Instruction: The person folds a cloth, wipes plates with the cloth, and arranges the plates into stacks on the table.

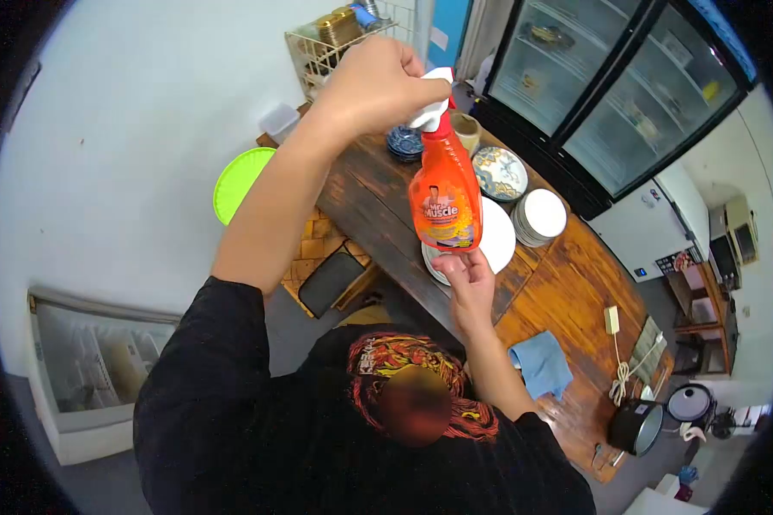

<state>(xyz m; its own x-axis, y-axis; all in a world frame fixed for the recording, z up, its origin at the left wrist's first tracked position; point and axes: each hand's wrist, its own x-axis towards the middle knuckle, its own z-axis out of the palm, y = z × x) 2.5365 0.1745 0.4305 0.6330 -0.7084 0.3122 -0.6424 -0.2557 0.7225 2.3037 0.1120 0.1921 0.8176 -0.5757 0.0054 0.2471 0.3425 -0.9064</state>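
One orange bottle (448,193) is held up above the table (567,283), its long axis near upright and spanning the gap between the person's hands, label facing the wearer. The left hand (382,81) is at the bottle's top, fingers folded around the white spray head (432,118), thumb across it. The right hand (472,287) is just below the bottle, half open, thumb and fingers curled up at its base; it seems to touch there, but how firmly I cannot tell. So the left is nearer the spray head, the right nearer the base. White plates (500,239) lie behind the bottle's lower part, patterned plates (500,174) right of it, a cloth (541,365) farther down to its right.
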